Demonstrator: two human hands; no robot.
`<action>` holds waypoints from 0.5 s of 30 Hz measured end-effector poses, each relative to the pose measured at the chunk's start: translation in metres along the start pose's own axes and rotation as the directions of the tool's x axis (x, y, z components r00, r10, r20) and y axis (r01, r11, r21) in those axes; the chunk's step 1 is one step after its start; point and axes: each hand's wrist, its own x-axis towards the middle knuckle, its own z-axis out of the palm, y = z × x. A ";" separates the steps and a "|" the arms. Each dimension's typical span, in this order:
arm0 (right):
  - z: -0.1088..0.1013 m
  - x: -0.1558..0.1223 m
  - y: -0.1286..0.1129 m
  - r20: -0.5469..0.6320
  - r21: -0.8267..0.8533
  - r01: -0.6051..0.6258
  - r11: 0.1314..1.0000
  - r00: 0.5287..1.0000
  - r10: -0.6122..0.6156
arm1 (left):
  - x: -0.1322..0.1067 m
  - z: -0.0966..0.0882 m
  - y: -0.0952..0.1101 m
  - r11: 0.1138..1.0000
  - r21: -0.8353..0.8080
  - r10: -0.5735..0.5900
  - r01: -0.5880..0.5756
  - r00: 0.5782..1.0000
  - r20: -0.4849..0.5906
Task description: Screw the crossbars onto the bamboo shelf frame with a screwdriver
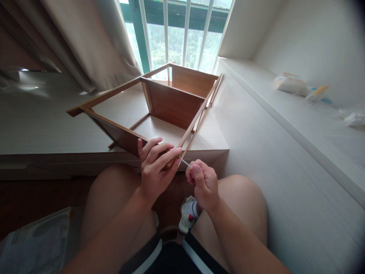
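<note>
A brown wooden shelf rack (176,102) lies on its side on a pale ledge, its near end jutting over the front edge. My left hand (155,167) is closed around the rack's near right corner, fingers over the end panel and thumb beneath. In my right hand (203,182) is a thin metal hex key (186,162), pinched between thumb and fingers. The key's far tip meets the rail at that corner, close to my left fingertips. The screw or hole at the tip is hidden.
Behind the rack is a barred window (182,38), with a beige curtain (94,42) at left. A pale side counter (285,114) rises on the right, bearing a soft packet (290,83) and small plastic items. A clear plastic-covered sheet (37,243) lies lower left.
</note>
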 end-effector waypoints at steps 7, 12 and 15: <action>-0.002 0.001 -0.009 0.054 -0.159 0.062 0.985 0.997 -0.054 | 0.000 0.000 -0.001 1.000 -0.006 0.004 -0.004 1.000 -0.001; -0.008 0.004 -0.012 0.109 -0.332 0.175 0.927 0.983 -0.146 | 0.000 0.000 -0.001 1.000 0.004 0.004 -0.004 1.000 0.001; -0.014 0.008 -0.014 0.109 -0.389 0.226 0.893 0.974 -0.199 | 0.000 0.000 -0.001 1.000 0.010 0.015 -0.015 1.000 0.009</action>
